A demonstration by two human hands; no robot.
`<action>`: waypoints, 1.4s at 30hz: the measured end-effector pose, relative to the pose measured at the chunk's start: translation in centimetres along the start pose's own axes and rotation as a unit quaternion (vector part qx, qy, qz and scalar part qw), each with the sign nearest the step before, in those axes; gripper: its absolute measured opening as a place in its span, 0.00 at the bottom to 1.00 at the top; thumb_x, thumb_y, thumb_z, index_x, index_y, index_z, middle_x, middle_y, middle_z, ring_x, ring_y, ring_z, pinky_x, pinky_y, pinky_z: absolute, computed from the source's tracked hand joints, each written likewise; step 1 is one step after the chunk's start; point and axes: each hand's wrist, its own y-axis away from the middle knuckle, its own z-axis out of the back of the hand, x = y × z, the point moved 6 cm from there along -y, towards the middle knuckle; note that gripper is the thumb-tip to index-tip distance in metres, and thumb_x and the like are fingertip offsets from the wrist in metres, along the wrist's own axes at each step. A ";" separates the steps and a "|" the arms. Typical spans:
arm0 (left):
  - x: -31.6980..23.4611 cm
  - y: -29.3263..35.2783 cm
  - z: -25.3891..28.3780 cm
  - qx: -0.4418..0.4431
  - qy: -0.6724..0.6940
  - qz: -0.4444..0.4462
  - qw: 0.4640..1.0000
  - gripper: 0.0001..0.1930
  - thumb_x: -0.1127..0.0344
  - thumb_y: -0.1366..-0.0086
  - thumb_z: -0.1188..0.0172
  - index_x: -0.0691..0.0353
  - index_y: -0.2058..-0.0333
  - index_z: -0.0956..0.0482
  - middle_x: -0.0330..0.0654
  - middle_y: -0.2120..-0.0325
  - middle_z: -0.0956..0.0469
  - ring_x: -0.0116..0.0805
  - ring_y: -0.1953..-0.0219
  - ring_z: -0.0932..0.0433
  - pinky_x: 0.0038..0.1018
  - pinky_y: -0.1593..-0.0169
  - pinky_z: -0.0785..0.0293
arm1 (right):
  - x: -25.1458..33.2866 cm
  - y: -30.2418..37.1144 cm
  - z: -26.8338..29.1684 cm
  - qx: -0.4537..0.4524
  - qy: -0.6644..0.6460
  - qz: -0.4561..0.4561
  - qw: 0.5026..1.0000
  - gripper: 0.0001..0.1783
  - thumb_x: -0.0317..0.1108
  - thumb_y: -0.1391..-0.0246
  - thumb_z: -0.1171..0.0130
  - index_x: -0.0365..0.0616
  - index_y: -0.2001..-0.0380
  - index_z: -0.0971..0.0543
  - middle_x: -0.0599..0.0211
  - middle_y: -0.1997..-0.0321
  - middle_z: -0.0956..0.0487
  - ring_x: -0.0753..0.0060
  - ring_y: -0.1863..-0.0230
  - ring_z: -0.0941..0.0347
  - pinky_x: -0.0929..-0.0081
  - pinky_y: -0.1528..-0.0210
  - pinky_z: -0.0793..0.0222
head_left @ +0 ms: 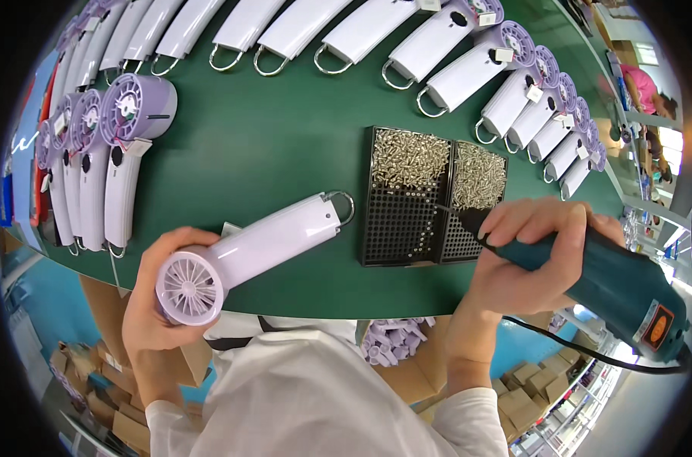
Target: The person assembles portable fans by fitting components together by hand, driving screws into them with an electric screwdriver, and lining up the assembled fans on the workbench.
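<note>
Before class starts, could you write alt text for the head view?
Left hand holds a lilac handheld fan; right hand grips a teal power screwdriver, its bit over black trays of small metal screws. More fans line the green table.

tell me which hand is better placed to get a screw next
Probably the right hand: it holds the power screwdriver, whose tip is at the screw trays. The left hand is farther from them and holds a fan.

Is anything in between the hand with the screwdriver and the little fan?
Yes: the black screw trays lie between the right hand and the fan. They look low, so the screwdriver can probably pass over.
</note>
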 end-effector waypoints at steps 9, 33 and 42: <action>0.5 -2.4 -0.8 -0.008 0.019 -0.142 0.990 0.44 0.69 0.68 0.22 0.61 0.50 0.39 0.58 0.54 0.31 0.47 0.50 0.31 0.39 0.48 0.36 | -1.2 -0.6 -0.3 -0.013 0.003 -0.029 0.999 0.13 0.29 0.44 0.56 0.52 0.56 0.42 0.61 0.86 0.37 0.68 0.93 0.42 0.69 0.89 0.37; 0.3 -2.2 -0.3 -0.019 0.011 -0.143 0.989 0.42 0.69 0.70 0.22 0.62 0.51 0.32 0.53 0.55 0.28 0.45 0.52 0.29 0.36 0.49 0.34 | 2.4 1.8 -5.8 0.056 -0.058 0.051 0.996 0.11 0.35 0.42 0.61 0.41 0.59 0.36 0.66 0.83 0.39 0.73 0.92 0.46 0.76 0.92 0.43; -0.1 -2.4 -0.4 -0.030 0.011 -0.140 0.990 0.40 0.70 0.69 0.23 0.63 0.53 0.30 0.53 0.57 0.27 0.46 0.53 0.28 0.36 0.51 0.32 | 1.3 2.4 -8.6 0.164 -0.046 0.019 0.985 0.11 0.35 0.43 0.60 0.40 0.60 0.36 0.66 0.82 0.39 0.74 0.92 0.46 0.74 0.92 0.45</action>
